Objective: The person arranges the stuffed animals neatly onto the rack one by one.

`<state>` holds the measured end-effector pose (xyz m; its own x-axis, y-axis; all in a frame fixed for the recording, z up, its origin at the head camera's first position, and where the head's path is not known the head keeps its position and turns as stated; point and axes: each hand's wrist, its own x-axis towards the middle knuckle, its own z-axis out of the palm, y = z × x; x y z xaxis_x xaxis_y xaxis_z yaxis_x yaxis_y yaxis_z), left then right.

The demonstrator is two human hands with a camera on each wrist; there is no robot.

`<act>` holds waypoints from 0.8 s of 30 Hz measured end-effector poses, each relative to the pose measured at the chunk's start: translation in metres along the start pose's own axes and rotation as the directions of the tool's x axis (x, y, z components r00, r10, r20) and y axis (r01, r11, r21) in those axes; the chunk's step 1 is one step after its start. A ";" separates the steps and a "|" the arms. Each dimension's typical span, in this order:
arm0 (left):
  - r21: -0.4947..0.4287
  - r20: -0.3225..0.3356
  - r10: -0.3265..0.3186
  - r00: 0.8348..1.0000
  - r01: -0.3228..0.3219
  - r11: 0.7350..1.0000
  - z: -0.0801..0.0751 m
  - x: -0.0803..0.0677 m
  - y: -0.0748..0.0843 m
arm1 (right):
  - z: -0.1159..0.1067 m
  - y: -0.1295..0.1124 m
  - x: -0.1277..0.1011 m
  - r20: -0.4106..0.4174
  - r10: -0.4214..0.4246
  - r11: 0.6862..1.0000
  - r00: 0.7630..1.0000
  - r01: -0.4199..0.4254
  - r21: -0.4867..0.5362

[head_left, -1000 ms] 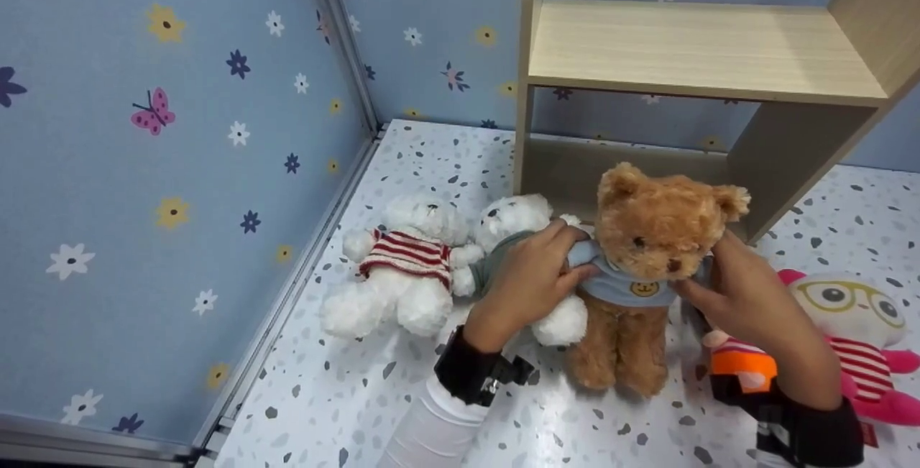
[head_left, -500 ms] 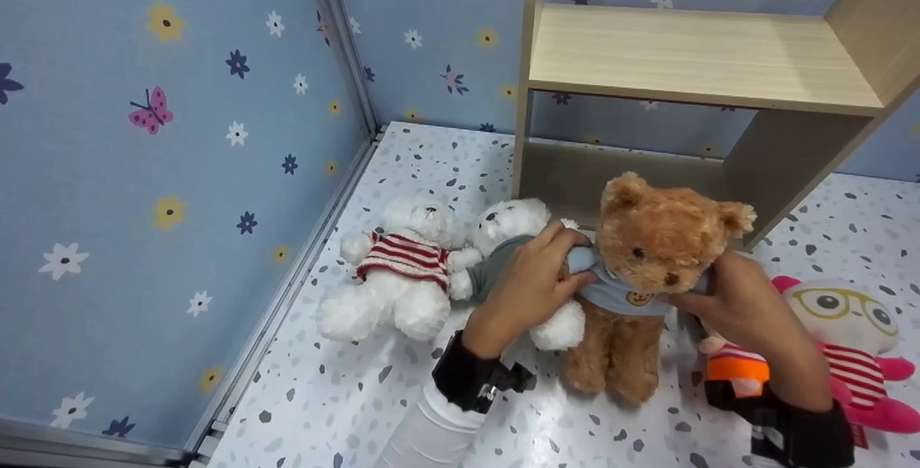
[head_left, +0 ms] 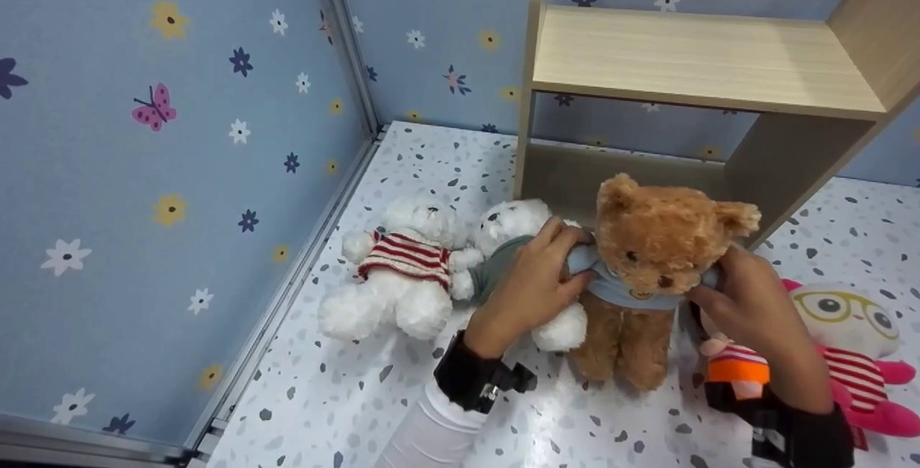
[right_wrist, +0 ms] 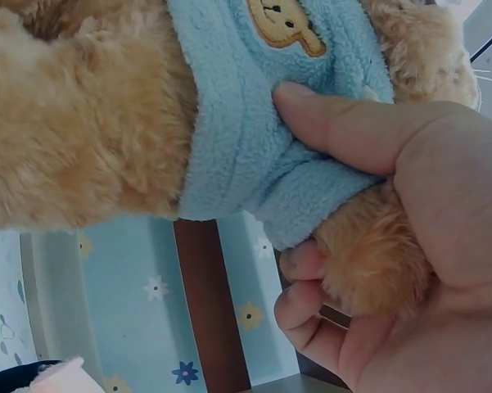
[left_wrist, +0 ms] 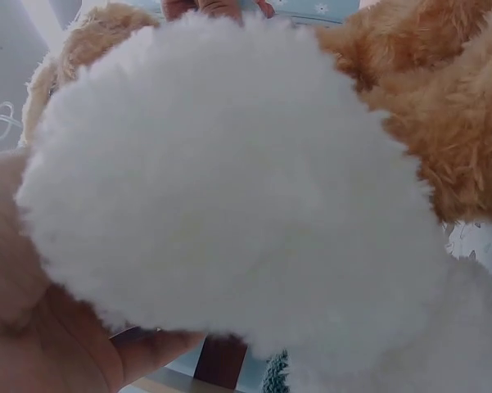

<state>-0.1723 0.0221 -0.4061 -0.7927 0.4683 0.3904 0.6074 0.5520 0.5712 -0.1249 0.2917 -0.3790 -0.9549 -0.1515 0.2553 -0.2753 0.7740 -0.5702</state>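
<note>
A brown teddy bear [head_left: 654,245] in a light blue shirt stands upright between my hands, facing me. My left hand [head_left: 528,285] pinches its sleeve on the left side, reaching across a white teddy bear in a green shirt [head_left: 514,223] that lies on its back. In the left wrist view, a white furry limb [left_wrist: 229,180] covers most of the grip. My right hand [head_left: 755,317] holds the bear's other arm, thumb on the shirt front and fingers curled round behind, as the right wrist view shows.
A white bear in a striped sweater [head_left: 406,259] lies at left. On the right are a pink doll with yellow glasses [head_left: 855,353] and an orange-banded toy [head_left: 737,367], partly behind my right arm. A wooden shelf unit [head_left: 704,58] stands behind, and a flowered wall panel [head_left: 215,166] bounds the left.
The brown bear has tipped slightly, its head lower and its shirt badge now mostly hidden under its chin. Its legs have shifted a little right. Both hands keep their hold.
</note>
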 end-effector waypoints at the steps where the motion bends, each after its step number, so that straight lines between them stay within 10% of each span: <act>1: -0.003 -0.003 0.003 1.000 -0.003 1.000 0.000 0.000 0.000 | 0.000 0.000 0.000 -0.023 -0.016 1.000 1.000 0.016 -0.002; 24: -0.083 0.012 -0.016 1.000 0.017 0.996 -0.004 -0.003 0.006 | -0.001 -0.004 -0.004 -0.104 0.113 0.984 0.988 -0.126 -0.125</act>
<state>-0.1660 0.0215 -0.4013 -0.8018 0.4674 0.3723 0.5872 0.5006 0.6361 -0.1202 0.2894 -0.3766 -0.9632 0.0014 0.2687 -0.1371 0.8576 -0.4956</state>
